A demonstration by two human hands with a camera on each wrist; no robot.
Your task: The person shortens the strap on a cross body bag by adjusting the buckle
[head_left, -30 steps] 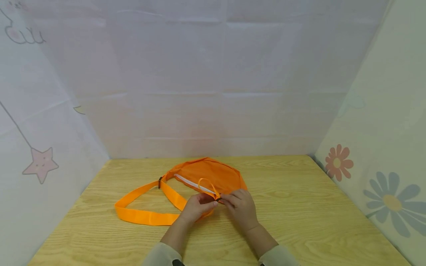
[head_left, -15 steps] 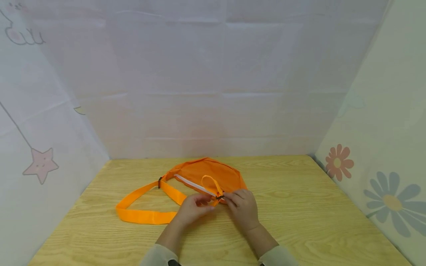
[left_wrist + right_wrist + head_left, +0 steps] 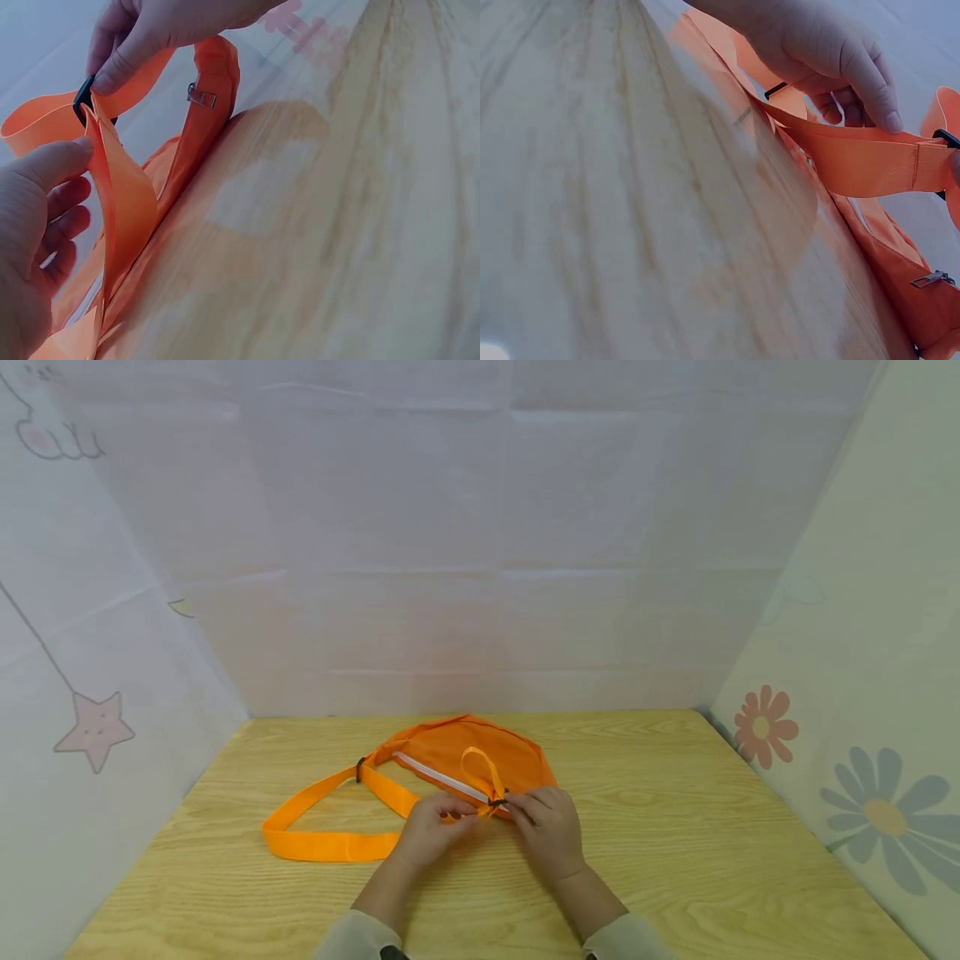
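Observation:
An orange bag [image 3: 450, 745] with a white zipper [image 3: 435, 773] lies flat in the middle of the table. My right hand [image 3: 551, 831] pinches a black strap slider [image 3: 81, 103] between thumb and fingers, at the bag's near right corner. A small loop of strap [image 3: 492, 770] stands up from that slider. Just left of it, my left hand [image 3: 429, 837] pinches the orange webbing strap [image 3: 870, 161] between thumb and fingers; its other fingers are curled loosely. A metal zipper pull [image 3: 930, 280] hangs near the bag's end.
The rest of the strap curves in a wide loop on the table's left side, up to a second black slider [image 3: 361, 770]. The wooden table [image 3: 712, 860] meets a pale back wall [image 3: 480, 610] and printed side walls.
My left hand has drawn back leftward from the slider, along the strap. The small strap loop has shifted right and stands higher, and the slider is slightly raised. My right hand has barely moved.

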